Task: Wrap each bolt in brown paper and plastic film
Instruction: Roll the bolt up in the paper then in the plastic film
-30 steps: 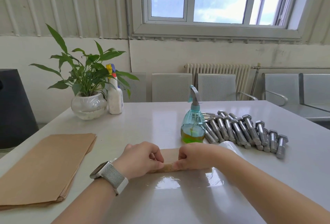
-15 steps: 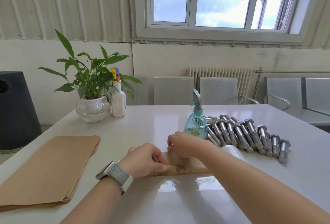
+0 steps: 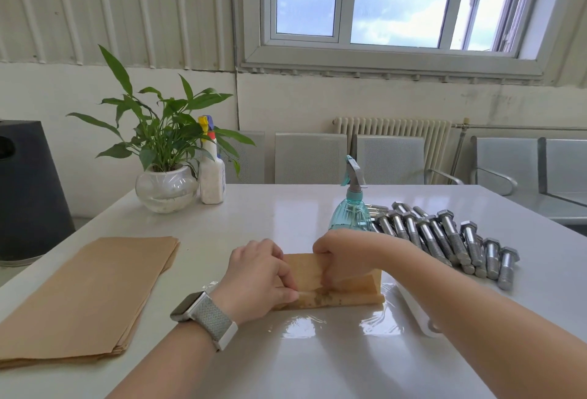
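1. Head view, text: no readable writing. The white spray bottle (image 3: pixel 212 173) has no label that can be made out, and the watch (image 3: pixel 203 316) face is turned away.
2. Head view, hands: left hand (image 3: pixel 257 274) has its fingers curled and pinches the left end of the brown paper bundle (image 3: pixel 330 284). Right hand (image 3: pixel 341 252) grips the bundle's upper flap, fingers curled over it.
3. Task items: the bundle lies on clear plastic film (image 3: pixel 317 322), mid tabletop (image 3: pixel 286 214). The bolt inside is hidden. Loose bolts (image 3: pixel 444 239) lie in a row to the right, behind the right forearm. Paper stack (image 3: pixel 85 290) sits at the left.
4. Other: teal spray bottle (image 3: pixel 351 208) just behind the right hand; plant (image 3: pixel 165 157) at far left.
5. Versus 0.5 s ago: right hand has dropped from above the bundle onto the flap; the flap now stands open and more paper shows between the hands. Left hand's grip is unchanged.
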